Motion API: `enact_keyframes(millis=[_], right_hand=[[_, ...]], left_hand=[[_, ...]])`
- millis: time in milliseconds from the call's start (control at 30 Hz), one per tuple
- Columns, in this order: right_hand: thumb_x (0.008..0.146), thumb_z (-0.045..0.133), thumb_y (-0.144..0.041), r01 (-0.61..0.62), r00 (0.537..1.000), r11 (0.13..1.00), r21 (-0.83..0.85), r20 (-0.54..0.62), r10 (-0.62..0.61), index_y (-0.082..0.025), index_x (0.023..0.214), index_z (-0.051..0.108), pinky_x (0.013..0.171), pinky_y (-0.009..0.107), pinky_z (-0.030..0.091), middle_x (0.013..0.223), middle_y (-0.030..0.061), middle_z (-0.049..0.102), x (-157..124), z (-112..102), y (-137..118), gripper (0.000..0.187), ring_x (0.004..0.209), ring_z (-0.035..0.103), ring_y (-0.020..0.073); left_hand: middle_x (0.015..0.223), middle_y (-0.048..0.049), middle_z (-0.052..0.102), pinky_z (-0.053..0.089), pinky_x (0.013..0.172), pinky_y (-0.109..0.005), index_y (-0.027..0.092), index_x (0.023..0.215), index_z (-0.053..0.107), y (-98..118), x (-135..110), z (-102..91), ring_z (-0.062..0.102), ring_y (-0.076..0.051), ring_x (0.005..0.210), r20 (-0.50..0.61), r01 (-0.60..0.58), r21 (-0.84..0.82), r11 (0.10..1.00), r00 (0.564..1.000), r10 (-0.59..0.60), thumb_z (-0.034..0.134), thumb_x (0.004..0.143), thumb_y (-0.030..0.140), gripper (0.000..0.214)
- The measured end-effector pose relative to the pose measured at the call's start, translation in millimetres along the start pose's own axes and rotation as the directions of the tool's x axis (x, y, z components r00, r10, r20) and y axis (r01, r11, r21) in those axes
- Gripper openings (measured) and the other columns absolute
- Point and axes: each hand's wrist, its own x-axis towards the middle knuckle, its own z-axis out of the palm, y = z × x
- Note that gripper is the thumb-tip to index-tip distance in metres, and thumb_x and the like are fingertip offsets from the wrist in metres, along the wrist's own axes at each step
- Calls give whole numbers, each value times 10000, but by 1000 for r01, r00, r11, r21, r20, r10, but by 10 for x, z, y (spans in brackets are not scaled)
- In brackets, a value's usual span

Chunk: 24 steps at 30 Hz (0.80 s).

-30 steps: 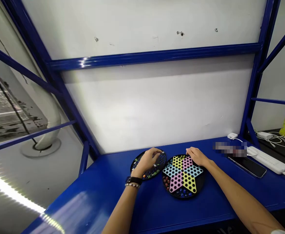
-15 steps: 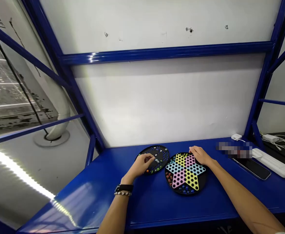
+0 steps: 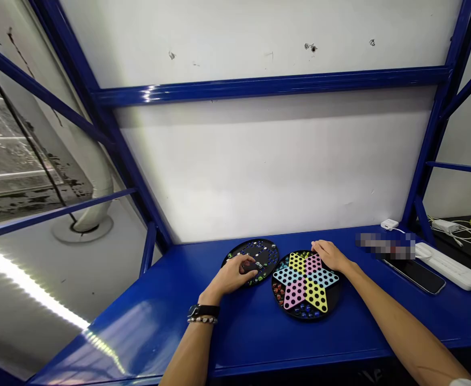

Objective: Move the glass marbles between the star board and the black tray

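The left hand [image 3: 230, 279] has just sunk lower, fingers curled down among the marbles on the dark round board [image 3: 235, 252], any grip hidden, while the right hand [image 3: 330, 255] lies open on the neighbouring star-painted Chinese checkers board [image 3: 332, 300], both boards on the blue worktop [image 3: 259, 343].

The round black Chinese checkers board [image 3: 333, 300] at lower centre is patterned with a six-pointed star in alternating yellow, pink and pale blue, dotted all over with black holes. Red marbles [image 3: 278, 293] and blue marbles [image 3: 306, 313] are set against its black. The black disc [image 3: 269, 262] to the left is speckled with blue and green marbles [image 3: 262, 247]. The worktop [image 3: 139, 343] is glossy cobalt blue.
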Motion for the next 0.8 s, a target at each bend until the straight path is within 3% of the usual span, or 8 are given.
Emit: enact_keyframes(millis=[233, 433, 533, 633, 800], right_hand=[[978, 281, -546, 17, 1000, 1000, -16, 1, -17, -210, 822, 655, 828, 339, 443, 918, 65, 708, 7, 7, 0, 526, 898, 631, 231], [979, 285, -547, 16, 1000, 1000, -22, 8, -16, -214, 826, 652, 830, 336, 440, 906, 59, 707, 8, 3, -12, 518, 882, 629, 226], [981, 276, -545, 9, 1000, 1000, -19, 7, -9, -213, 829, 653, 832, 337, 439, 913, 64, 708, 4, -2, -25, 525, 890, 629, 227], [984, 269, -538, 2, 1000, 1000, -15, 6, -2, -214, 828, 656, 828, 340, 441, 913, 68, 711, -1, -11, -43, 529, 882, 629, 226], [983, 267, -536, 3, 1000, 1000, -17, 8, -3, -217, 816, 653, 822, 345, 444, 892, 61, 713, 3, -15, -50, 528, 851, 629, 223]], left_hand=[[729, -7, 700, 458, 633, -254, 206, 777, 704, 74, -14, 23, 627, -170, 703, 208, -33, -93, 995, 977, 52, 624, 766, 495, 299], [860, -24, 703, 475, 668, -276, 206, 1025, 682, 38, 45, 76, 614, -167, 706, -44, -13, -28, 1000, 999, 12, 575, 814, 460, 347], [934, -38, 687, 476, 711, -289, 229, 1111, 668, 45, 75, 130, 620, -179, 750, 4, -50, 34, 998, 999, 50, 546, 832, 416, 357], [949, -48, 674, 460, 757, -300, 251, 1074, 688, 97, 97, 169, 623, -201, 823, 56, -75, 99, 992, 996, 70, 522, 850, 389, 310], [838, -41, 658, 421, 673, -285, 225, 991, 630, 187, 110, 196, 623, -211, 805, 68, -2, 219, 976, 998, -14, 477, 879, 360, 233]])
